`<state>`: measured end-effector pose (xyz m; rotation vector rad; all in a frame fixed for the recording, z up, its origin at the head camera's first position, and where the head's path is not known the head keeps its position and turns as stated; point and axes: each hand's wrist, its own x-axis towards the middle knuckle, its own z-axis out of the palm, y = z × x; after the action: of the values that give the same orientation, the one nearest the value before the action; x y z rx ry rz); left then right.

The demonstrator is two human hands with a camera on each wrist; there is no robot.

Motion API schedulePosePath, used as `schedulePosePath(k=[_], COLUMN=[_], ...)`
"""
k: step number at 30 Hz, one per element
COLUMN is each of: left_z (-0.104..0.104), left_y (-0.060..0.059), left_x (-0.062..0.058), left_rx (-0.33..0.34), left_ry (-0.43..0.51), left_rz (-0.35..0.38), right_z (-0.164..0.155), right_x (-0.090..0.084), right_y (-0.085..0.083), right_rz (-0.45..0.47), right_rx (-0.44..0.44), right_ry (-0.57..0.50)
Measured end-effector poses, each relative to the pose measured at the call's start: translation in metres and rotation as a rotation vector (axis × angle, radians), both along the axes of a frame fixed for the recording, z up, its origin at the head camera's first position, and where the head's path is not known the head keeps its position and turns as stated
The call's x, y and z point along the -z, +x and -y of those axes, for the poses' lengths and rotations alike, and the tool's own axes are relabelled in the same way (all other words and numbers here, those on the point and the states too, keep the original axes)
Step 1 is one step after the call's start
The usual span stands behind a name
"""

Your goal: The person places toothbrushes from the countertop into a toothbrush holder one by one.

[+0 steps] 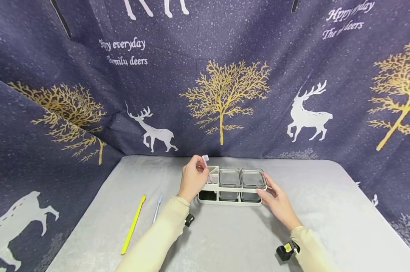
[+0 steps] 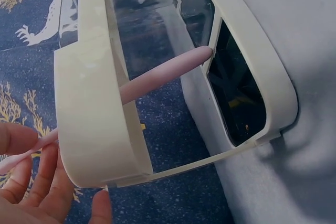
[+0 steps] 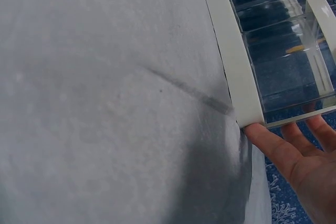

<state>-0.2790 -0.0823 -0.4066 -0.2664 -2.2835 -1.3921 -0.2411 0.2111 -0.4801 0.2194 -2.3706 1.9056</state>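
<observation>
A white toothbrush holder (image 1: 229,204) stands near the table's back edge, with clear square cups (image 1: 253,177) in its right part. My left hand (image 1: 193,177) pinches a pink toothbrush (image 1: 205,162) near its bristle end, over the holder's left compartments. In the left wrist view the pink handle (image 2: 165,74) passes down through the upper frame, its tip close to a divider of the dark-bottomed base. My right hand (image 1: 276,202) holds the holder's right end, thumb at the front and fingers along the side. In the right wrist view its fingers (image 3: 278,148) touch the base corner.
A yellow toothbrush (image 1: 133,226) and a blue toothbrush (image 1: 157,207) lie on the grey table cover (image 1: 232,238), left of the holder. Behind the table hangs a dark blue cloth (image 1: 198,113) with deer and trees.
</observation>
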Motion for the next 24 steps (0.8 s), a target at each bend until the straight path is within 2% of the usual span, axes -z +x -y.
schedulePosePath(k=[24], left_z=[0.0002], left_y=[0.0007], left_x=[0.0067], left_rx=[0.01], left_ry=[-0.005], left_rz=[-0.035], right_z=[0.0009], right_x=[-0.0018], right_y=[-0.0003], right_rz=[0.0], right_rx=[-0.01], right_ry=[-0.001])
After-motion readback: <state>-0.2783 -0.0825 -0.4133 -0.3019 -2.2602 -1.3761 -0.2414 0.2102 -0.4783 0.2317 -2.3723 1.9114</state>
